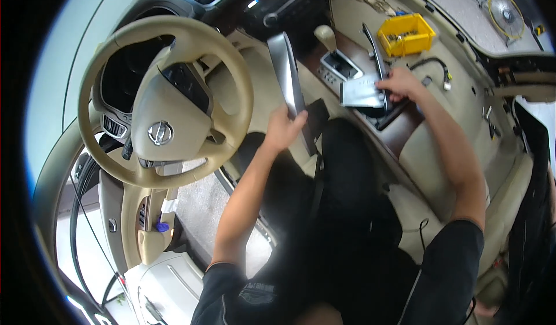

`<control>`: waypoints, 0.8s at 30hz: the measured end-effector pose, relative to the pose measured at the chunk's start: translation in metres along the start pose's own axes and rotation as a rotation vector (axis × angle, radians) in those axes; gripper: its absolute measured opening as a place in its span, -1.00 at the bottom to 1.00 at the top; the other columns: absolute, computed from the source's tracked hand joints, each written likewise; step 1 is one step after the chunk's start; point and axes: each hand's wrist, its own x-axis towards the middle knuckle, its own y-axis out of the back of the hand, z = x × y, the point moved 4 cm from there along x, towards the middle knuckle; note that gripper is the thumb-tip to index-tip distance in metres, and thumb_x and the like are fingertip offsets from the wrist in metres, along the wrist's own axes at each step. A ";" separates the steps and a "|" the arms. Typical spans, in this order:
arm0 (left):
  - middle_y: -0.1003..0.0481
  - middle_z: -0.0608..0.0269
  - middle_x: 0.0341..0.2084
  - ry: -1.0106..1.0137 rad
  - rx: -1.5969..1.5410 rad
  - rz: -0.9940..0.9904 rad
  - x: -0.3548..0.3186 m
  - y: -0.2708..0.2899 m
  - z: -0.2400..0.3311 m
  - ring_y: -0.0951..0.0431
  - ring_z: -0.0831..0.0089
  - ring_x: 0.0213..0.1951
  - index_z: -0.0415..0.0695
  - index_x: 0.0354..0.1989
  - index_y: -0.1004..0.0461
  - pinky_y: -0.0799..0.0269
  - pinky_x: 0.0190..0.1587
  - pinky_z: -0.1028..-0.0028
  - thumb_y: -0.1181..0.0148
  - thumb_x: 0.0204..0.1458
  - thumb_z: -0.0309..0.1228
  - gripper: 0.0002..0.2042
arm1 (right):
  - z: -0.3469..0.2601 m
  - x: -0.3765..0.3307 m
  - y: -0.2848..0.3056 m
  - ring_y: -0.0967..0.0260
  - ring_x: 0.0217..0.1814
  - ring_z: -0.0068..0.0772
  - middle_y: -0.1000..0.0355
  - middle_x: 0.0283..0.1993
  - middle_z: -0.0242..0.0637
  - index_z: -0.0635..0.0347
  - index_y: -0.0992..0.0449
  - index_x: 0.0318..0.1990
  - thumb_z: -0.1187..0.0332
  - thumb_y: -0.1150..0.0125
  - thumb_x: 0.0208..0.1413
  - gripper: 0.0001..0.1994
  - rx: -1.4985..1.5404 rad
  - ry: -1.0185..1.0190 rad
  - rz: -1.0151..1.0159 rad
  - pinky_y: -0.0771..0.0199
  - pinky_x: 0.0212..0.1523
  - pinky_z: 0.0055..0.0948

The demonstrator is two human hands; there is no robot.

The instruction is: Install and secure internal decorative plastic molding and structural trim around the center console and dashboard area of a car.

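Observation:
My left hand (284, 129) is closed around the lower end of a long, curved silver trim strip (282, 64), held upright above my lap to the right of the steering wheel (152, 116). Over the centre console (408, 122), my right hand (401, 84) pinches the right edge of a flat silver plate (358, 94). A slim dark strip with a bright edge (374, 50) rises beside those fingers; I cannot tell whether they grip it too. Just left of it stands the beige-knobbed gear lever (326, 38), its silver surround (341, 64) at the base.
A yellow bin (406, 34) of small parts sits on the passenger side. Near it lie a black cable with a connector (435, 65) and some hand tools (491, 122). The driver's door (124, 209) stands open at the left. A yellow-rimmed fan (505, 15) is outside.

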 end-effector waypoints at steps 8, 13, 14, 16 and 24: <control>-0.53 0.00 -0.31 0.143 -0.479 -0.274 -0.005 0.010 0.025 -0.47 0.40 -0.28 -0.34 -0.24 -0.37 -0.37 -0.13 0.45 0.04 -0.04 -0.33 -0.70 | -0.023 -0.011 -0.004 -0.43 -0.67 -0.42 -0.44 -0.61 -0.15 0.49 -0.45 -0.52 0.06 -0.38 -0.17 -0.50 -0.137 0.000 0.069 -0.48 -0.67 -0.50; -0.50 -0.03 -0.39 0.279 -0.782 -0.411 -0.019 0.000 0.015 -0.47 0.31 -0.30 -0.26 -0.32 -0.37 -0.37 -0.14 0.41 0.00 -0.12 -0.15 -0.63 | -0.029 -0.020 -0.004 -0.47 -0.64 -0.33 -0.48 -0.58 -0.11 0.48 -0.50 -0.51 -0.10 -0.30 -0.15 -0.40 -0.277 -0.024 0.081 -0.53 -0.63 -0.44; -0.50 -0.03 -0.40 0.302 -0.867 -0.441 -0.022 0.000 0.014 -0.47 0.31 -0.30 -0.24 -0.33 -0.37 -0.38 -0.14 0.40 0.00 -0.12 -0.14 -0.63 | -0.032 -0.021 -0.005 -0.47 -0.64 -0.33 -0.48 -0.58 -0.11 0.48 -0.50 -0.51 -0.10 -0.30 -0.15 -0.40 -0.270 -0.027 0.079 -0.53 -0.63 -0.44; -0.49 -0.03 -0.41 0.315 -0.903 -0.471 -0.026 -0.001 0.018 -0.47 0.31 -0.32 -0.23 -0.35 -0.38 -0.39 -0.16 0.40 -0.02 -0.11 -0.12 -0.63 | -0.033 -0.024 -0.001 -0.47 -0.64 -0.33 -0.47 -0.60 -0.12 0.47 -0.50 -0.53 -0.13 -0.29 -0.14 -0.38 -0.269 -0.060 0.110 -0.54 -0.62 -0.43; -0.50 -0.04 -0.39 0.340 -1.007 -0.488 -0.031 -0.002 0.028 -0.49 0.28 -0.32 -0.25 -0.34 -0.38 -0.40 -0.14 0.38 -0.06 -0.12 -0.11 -0.62 | -0.037 -0.035 0.001 -0.44 -0.68 -0.31 -0.44 -0.65 -0.11 0.45 -0.47 -0.56 -0.08 -0.27 -0.11 -0.42 -0.312 -0.010 0.217 -0.48 -0.63 -0.42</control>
